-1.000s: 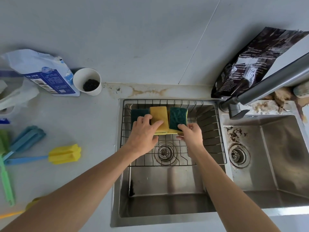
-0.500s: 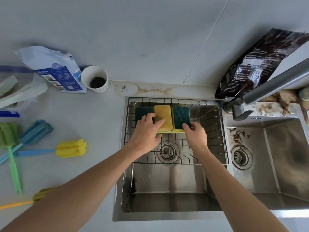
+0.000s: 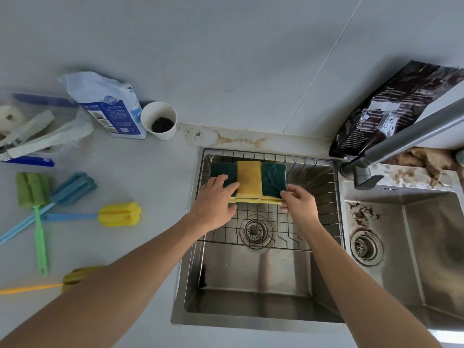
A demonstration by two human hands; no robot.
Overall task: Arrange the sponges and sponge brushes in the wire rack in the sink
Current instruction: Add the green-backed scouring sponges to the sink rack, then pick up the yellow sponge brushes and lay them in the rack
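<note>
Three sponges lie side by side at the back of the wire rack [image 3: 317, 194] in the left sink basin: a green-topped sponge [image 3: 221, 169] on the left, a yellow sponge [image 3: 249, 179] in the middle and another green-topped sponge [image 3: 273, 177] on the right. My left hand [image 3: 213, 203] rests flat on the left sponge with fingers spread, reaching the yellow one. My right hand [image 3: 300, 205] pinches the front right corner of the right sponge. Sponge brushes lie on the counter to the left: yellow-headed [image 3: 119, 214], green [image 3: 32, 190], blue [image 3: 75, 185], and a fourth [image 3: 75, 275] partly hidden by my left arm.
A white cup [image 3: 159, 120] and a blue-and-white bag [image 3: 110, 106] stand behind the brushes. A dark bag [image 3: 391, 109] and the grey faucet [image 3: 406, 136] are at the back right. The right basin [image 3: 426, 247] is stained. The rack's front half is bare wire.
The right green sponge has been lowered level with the other two. Both hands have slid slightly back toward me along the sponges' front edge. The view has shifted to the right.
</note>
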